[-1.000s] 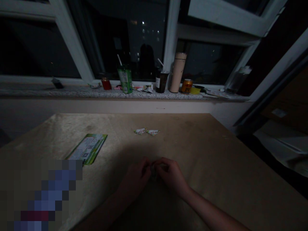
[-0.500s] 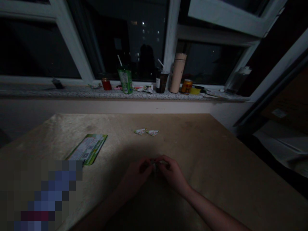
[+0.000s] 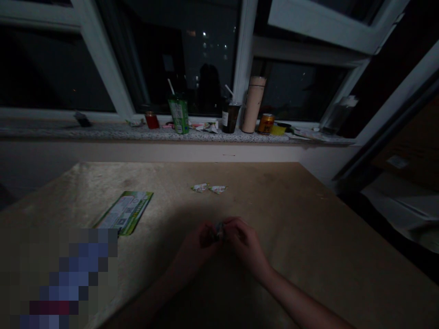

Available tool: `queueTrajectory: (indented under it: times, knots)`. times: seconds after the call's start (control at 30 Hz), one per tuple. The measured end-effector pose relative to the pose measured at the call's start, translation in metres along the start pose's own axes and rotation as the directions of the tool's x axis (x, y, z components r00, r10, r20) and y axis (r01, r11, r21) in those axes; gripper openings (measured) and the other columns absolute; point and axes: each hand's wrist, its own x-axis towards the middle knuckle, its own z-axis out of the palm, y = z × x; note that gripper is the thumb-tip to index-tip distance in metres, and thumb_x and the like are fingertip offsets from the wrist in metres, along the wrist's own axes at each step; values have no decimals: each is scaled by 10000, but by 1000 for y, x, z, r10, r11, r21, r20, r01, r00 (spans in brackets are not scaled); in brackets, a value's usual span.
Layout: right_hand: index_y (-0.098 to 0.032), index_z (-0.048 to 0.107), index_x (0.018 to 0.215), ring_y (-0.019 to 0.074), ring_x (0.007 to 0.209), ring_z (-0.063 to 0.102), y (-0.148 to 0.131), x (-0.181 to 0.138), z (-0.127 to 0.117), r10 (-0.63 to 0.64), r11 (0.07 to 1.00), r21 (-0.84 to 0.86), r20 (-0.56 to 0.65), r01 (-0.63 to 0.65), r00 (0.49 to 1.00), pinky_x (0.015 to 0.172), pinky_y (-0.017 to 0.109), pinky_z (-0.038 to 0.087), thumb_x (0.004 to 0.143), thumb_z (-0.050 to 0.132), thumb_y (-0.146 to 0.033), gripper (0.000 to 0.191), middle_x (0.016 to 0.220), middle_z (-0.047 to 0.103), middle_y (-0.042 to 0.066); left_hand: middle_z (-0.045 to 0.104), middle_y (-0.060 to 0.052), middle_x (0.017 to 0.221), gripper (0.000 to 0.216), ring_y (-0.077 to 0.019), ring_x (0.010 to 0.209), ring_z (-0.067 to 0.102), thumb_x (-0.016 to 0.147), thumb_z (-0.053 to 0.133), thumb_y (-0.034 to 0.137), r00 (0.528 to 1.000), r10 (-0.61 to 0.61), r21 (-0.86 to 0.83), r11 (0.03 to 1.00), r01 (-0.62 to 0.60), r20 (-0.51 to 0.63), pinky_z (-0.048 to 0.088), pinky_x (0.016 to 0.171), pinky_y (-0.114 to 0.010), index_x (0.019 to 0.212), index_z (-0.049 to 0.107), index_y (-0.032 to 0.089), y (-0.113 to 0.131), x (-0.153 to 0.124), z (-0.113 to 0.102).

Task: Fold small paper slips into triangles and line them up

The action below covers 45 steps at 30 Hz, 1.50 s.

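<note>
Near the middle of the table (image 3: pixel 295 237), my left hand (image 3: pixel 200 240) and my right hand (image 3: pixel 242 235) meet with fingers pinched. Between their fingertips is a small, pale, crinkled piece (image 3: pixel 220 230), gripped from both sides; it looks like paper or wrapper, but dim light and the fingers hide most of it. Beyond my hands lie two folded triangular pieces with white and green print, a left one (image 3: pixel 200 188) and a right one (image 3: pixel 218 189), close side by side. To the left rests a flat green-and-white printed packet (image 3: pixel 128 212).
A stone windowsill (image 3: pixel 206 136) runs behind the table. On it stand a green cup (image 3: pixel 179 114), a dark drink cup (image 3: pixel 231 118), a pink flask (image 3: pixel 254 104), a gold can (image 3: pixel 266 124) and a red jar (image 3: pixel 151 119). A pixelated patch covers the lower left.
My fingers have shifted their grip slightly, with the right hand a little higher and more curled. The small piece shows a bit more between the fingertips. Everything else stays in place.
</note>
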Motion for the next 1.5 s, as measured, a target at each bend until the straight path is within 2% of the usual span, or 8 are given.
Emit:
queueTrajectory:
  times: [0.17,0.33,0.5,0.6,0.87,1.17,1.33,1.5]
  knots:
    - [-177,592,888,106,578,542,7,5,0,283,936,225,-31,-269,959,523,204,405,702,605,-232,194,744,606,-5,674,-1,819,146,-205,791,646,739,614,255,998,-6,61,998,2,61,478,728,-291,865,574,192,2,-1,0]
    - [-141,633,955,110,638,577,10,8,-5,408,864,314,20,-393,913,590,210,432,601,609,-155,355,805,644,16,691,-27,954,220,-223,905,644,760,594,236,991,25,75,997,-36,135,479,815,-319,978,600,203,5,-1,0]
    - [-131,673,723,104,538,540,12,9,-10,451,840,291,95,-458,888,536,211,411,624,658,-213,130,588,617,-13,691,-50,1060,587,-241,999,629,760,617,220,989,-23,52,999,16,148,454,900,-377,1313,418,222,-1,-1,-5]
    - [-139,697,747,112,579,579,12,9,-15,467,791,363,160,-492,870,556,212,440,595,710,-203,166,658,660,6,685,-57,1076,534,-248,1018,622,764,621,223,986,-30,10,1000,29,166,452,904,-375,1274,464,213,1,-2,-9]
    - [-122,716,864,130,683,661,9,12,-34,476,572,450,499,-686,724,693,237,513,604,757,-168,267,798,716,64,712,-37,980,386,-239,942,653,726,682,259,966,-55,-125,988,90,254,483,841,-342,1092,594,178,8,2,-17]
    - [-137,739,784,112,577,632,10,13,-41,448,768,205,505,-607,738,552,193,489,552,801,-206,250,723,718,44,743,-7,868,226,-221,848,684,669,738,285,923,-199,-29,975,221,331,494,758,-295,877,712,201,16,1,-23]
    - [-146,733,712,106,519,611,9,13,-39,460,790,186,451,-584,765,512,193,474,557,801,-234,191,640,703,26,744,-2,857,214,-229,843,685,675,720,298,916,-218,1,973,231,337,489,762,-300,873,731,218,18,0,-25]
    - [-141,730,728,118,534,630,3,12,-39,442,777,197,504,-597,742,538,210,490,598,788,-265,189,637,700,27,738,-19,903,253,-229,878,669,662,731,288,909,-221,-90,959,268,354,473,804,-305,903,728,210,14,1,-28]
